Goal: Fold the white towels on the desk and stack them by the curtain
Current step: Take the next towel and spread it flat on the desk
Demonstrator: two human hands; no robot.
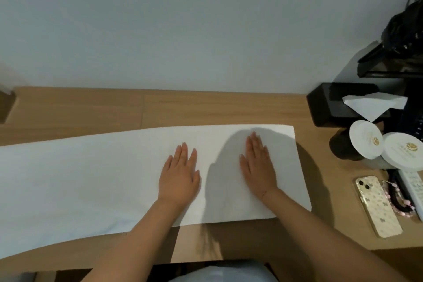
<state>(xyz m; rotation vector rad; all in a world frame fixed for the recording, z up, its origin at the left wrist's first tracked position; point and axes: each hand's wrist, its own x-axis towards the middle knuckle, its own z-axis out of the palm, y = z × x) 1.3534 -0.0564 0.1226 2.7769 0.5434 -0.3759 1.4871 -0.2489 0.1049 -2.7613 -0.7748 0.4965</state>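
Both flat hands, left hand (pixel 179 177) and right hand (pixel 257 167), press towel (pixel 91 178); phone (pixel 377 208) right

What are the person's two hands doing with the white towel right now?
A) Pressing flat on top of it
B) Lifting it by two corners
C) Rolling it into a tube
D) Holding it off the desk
A: the left hand and right hand lie palm-down, fingers straight, on the white towel spread across the desk.

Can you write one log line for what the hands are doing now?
left hand: flat on white towel | right hand: flat on towel | desk
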